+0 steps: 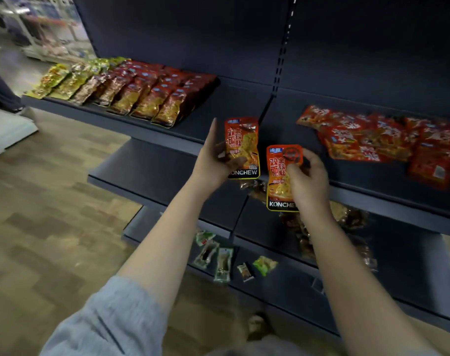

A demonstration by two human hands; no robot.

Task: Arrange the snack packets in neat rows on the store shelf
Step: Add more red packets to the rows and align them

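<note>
My left hand [213,160] grips an orange snack packet [243,143] upright in front of the dark shelf [226,109]. Just to its right, my right hand [308,181] holds a second orange packet [280,176] of the same kind, slightly lower. Both packets hang in the air above the shelf edge. On the upper shelf to the left, red and yellow packets [146,93] lie in neat overlapping rows. To the right, a loose heap of red packets [378,140] lies on the same level.
A lower shelf [152,173] juts out below my hands, with dark brown packets [347,217] partly hidden by my right arm. Small green and white packets [221,258] lie scattered on the bottom shelf. Wooden floor spreads to the left. A person's legs [0,91] stand at far left.
</note>
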